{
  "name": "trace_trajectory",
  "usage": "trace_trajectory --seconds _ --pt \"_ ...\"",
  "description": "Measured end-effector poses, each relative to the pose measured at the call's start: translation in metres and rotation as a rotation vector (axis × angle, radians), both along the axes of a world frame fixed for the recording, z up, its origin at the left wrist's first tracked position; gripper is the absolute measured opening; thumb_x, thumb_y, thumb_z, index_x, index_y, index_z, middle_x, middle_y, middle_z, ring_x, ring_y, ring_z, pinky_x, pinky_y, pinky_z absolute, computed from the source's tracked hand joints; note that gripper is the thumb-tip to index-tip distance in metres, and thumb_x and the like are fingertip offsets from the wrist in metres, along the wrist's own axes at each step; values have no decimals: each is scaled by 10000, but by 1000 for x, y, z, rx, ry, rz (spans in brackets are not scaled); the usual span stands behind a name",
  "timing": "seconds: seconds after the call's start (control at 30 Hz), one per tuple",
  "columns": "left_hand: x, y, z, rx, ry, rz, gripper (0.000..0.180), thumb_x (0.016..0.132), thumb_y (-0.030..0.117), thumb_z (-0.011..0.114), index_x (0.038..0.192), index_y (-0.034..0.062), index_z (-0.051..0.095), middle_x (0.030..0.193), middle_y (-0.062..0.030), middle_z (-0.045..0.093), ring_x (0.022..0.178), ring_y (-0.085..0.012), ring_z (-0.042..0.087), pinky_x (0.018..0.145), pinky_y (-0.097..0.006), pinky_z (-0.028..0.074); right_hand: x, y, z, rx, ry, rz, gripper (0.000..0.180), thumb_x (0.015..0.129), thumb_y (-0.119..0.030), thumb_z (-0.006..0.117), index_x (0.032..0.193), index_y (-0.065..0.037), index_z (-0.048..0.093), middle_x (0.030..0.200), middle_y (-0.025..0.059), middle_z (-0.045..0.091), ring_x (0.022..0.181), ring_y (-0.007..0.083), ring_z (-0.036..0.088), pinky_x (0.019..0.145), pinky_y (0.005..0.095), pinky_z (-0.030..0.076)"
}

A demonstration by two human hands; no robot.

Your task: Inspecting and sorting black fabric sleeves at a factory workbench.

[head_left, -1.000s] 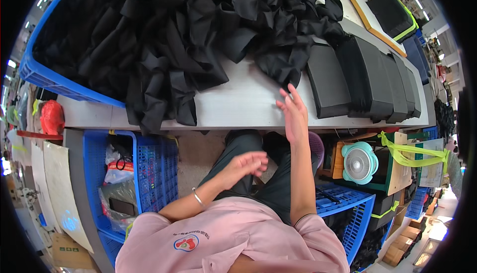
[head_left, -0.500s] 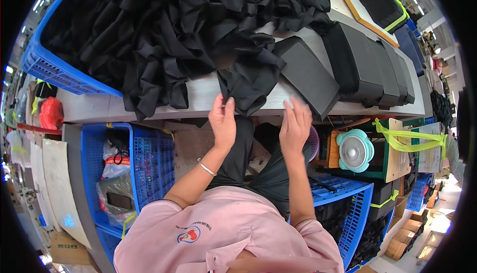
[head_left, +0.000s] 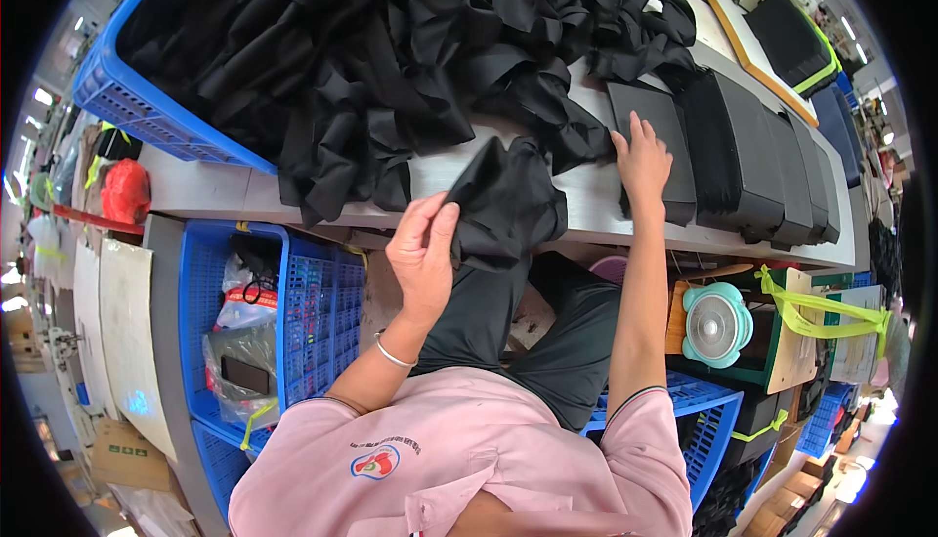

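Between the thumb and fingers of my left hand (head_left: 422, 249) is the edge of a crumpled black fabric piece (head_left: 508, 207), which hangs over the table's near edge. My right hand (head_left: 643, 164) reaches forward with its fingers stretched out, resting on or just over a flat black fabric panel (head_left: 674, 171). To the right of that panel stand neat stacks of folded black panels (head_left: 747, 156). Beyond my hands, a large loose heap of black fabric pieces (head_left: 391, 58) covers much of the table.
The pale table (head_left: 586, 207) has a blue plastic crate (head_left: 161, 112) at its far left, filled with black fabric. Below it on the left, another blue crate (head_left: 322, 327) contains bags and a phone. A small turquoise fan (head_left: 716, 324) stands at the lower right.
My right hand has moved forward and right onto the flat panel, which now lies straighter beside the stacks. My left hand has pulled the crumpled fabric piece apart from the heap. The view has shifted slightly.
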State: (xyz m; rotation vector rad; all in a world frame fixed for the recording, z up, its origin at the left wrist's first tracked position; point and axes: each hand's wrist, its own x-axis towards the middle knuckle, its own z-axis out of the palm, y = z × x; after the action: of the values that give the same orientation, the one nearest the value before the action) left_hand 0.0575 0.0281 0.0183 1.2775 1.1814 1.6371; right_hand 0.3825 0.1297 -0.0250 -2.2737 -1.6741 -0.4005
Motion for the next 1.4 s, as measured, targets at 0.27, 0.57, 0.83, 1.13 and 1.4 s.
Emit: trace_trajectory --seconds 0.27,0.57,0.83,1.13,1.4 --pt "21 -15 37 101 97 -435 170 886 -12 676 1046 0 731 930 -78 649 793 -123 562 693 -233 446 -153 -177 79 669 194 899 163 841 29 644 1004 43 650 1003 199 679 904 320 685 765 389 564" --pt "61 -89 29 545 398 -768 215 778 78 721 986 129 744 852 -13 639 740 -219 578 641 -330 471 -130 -210 -35 186 845 724 489 923 -207 635 1370 -74 490 1153 168 603 874 212 648 729 306 546" --pt "54 -163 3 285 225 -1213 206 803 115 753 1004 72 727 898 -25 651 811 -215 586 731 -340 482 -117 -173 -65 385 2269 78 450 969 -213 586 1396 -117 478 1221 142 569 857 189 607 688 309 519" --pt "53 -84 -23 -20 320 -564 156 844 201 728 940 84 690 1352 -124 547 1332 -352 387 1095 -447 317 -127 -222 5 362 1997 565 638 981 -186 537 1529 -42 245 1303 101 509 1091 144 545 953 241 442" --pt "46 -66 -26 -124 235 -626 127 887 200 693 909 75 693 1314 -94 582 1298 -251 439 1087 -385 305 -170 -272 98 169 849 445 425 918 -91 551 1336 -35 492 1189 103 585 1012 168 597 889 271 459"
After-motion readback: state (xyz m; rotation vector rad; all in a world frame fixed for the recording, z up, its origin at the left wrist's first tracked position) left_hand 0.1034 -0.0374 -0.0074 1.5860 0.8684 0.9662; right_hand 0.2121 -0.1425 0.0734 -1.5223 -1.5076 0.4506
